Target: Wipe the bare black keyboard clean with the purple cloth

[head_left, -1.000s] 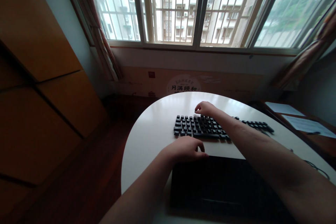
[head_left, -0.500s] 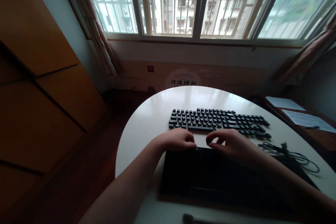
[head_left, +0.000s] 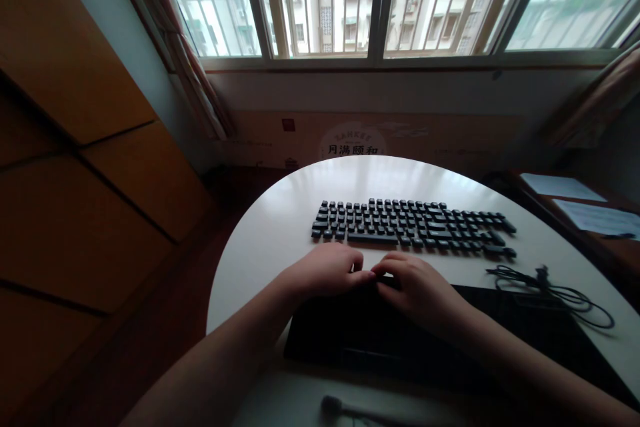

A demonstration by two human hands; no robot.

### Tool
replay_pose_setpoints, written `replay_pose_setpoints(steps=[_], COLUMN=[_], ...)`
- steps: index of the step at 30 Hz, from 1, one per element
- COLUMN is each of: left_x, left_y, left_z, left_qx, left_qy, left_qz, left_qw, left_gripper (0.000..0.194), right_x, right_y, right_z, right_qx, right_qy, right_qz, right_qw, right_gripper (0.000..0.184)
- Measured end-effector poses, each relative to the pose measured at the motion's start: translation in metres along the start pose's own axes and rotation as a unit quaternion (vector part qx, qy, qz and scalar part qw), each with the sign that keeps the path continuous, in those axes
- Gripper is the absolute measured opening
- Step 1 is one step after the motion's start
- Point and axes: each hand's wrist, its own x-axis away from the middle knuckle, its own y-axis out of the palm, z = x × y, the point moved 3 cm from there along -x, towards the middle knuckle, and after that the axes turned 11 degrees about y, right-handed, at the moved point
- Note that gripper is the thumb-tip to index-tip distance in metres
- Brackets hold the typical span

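Observation:
On the table lies a black keyboard base (head_left: 380, 327), its keycaps removed as far as I can make out. My left hand (head_left: 336, 270) rests at its far edge, fingers curled and thumb over the edge. Against that thumb, my right hand (head_left: 415, 283) is closed in a pinch low over the same edge. A small dark keycap seems to be between its fingertips, mostly hidden. Beyond both hands, loose black keycaps (head_left: 373, 239) stand in rows, laid out like a keyboard.
A coiled black cable (head_left: 555, 290) lies at the base's right end. Close to me is a dark brush-like tool (head_left: 333, 405), partly cut off. The white round table (head_left: 260, 240) has its curved edge at the left. Papers (head_left: 565, 187) lie on a wooden surface at right.
My right hand came back from the far keycap rows with a small dark keycap, then moved left to my left fingertips. The left hand stayed at the base's edge. The view tilted down.

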Motion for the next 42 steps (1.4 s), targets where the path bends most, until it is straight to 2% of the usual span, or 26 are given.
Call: replay_pose_setpoints(steps=[4, 8, 10, 13, 15, 20, 22, 27, 29, 32, 35, 42], left_x=[-0.003, -0.007, -0.010, -0.013, -0.015, -0.015, -0.014, -0.014, -0.014, -0.015, -0.016, -0.016], left_y=[0.003, 0.006, 0.008, 0.009, 0.009, 0.009, 0.009, 0.008, 0.009, 0.012, 0.014, 0.014], left_z=[0.004, 0.005, 0.004, 0.003, 0.002, 0.000, 0.000, 0.002, 0.000, -0.004, -0.006, -0.003], left_qx=[-0.009, -0.002, 0.001, 0.019, 0.037, 0.045, 0.036, -0.002, -0.012, -0.027, -0.041, -0.059], left_qy=[-0.005, -0.033, -0.060, -0.090, -0.100, -0.101, -0.101, -0.077, -0.075, -0.079, -0.062, -0.061], left_qz=[0.012, 0.018, 0.020, 0.018, 0.014, 0.008, 0.009, 0.022, 0.027, 0.036, 0.037, 0.035], left_qw=[1.000, 0.999, 0.998, 0.996, 0.994, 0.994, 0.994, 0.997, 0.997, 0.996, 0.997, 0.996], left_gripper=[0.045, 0.046, 0.047, 0.049, 0.048, 0.044, 0.044, 0.050, 0.047, 0.041, 0.046, 0.042], right_x=[-0.002, -0.004, -0.003, -0.001, -0.001, -0.008, -0.011, -0.013, -0.013, -0.015, -0.016, -0.014], right_y=[-0.001, -0.001, -0.002, -0.008, -0.013, -0.014, -0.011, -0.004, -0.004, -0.003, -0.004, -0.004], right_z=[0.002, 0.005, 0.006, 0.007, 0.008, 0.011, 0.011, 0.009, 0.011, 0.014, 0.015, 0.012], right_qx=[0.021, 0.013, 0.022, 0.017, -0.008, -0.063, -0.076, -0.089, -0.100, -0.121, -0.135, -0.131], right_qy=[-0.025, -0.015, -0.012, -0.027, -0.029, 0.001, 0.012, 0.020, 0.025, 0.034, 0.039, 0.019], right_qz=[0.036, 0.027, 0.025, 0.031, 0.031, 0.066, 0.085, 0.123, 0.133, 0.138, 0.142, 0.141], right_qw=[0.999, 0.999, 0.999, 0.999, 0.999, 0.996, 0.993, 0.988, 0.986, 0.982, 0.980, 0.981], right_gripper=[0.011, 0.011, 0.019, 0.045, 0.051, 0.019, 0.013, 0.015, 0.016, 0.017, 0.016, 0.018])
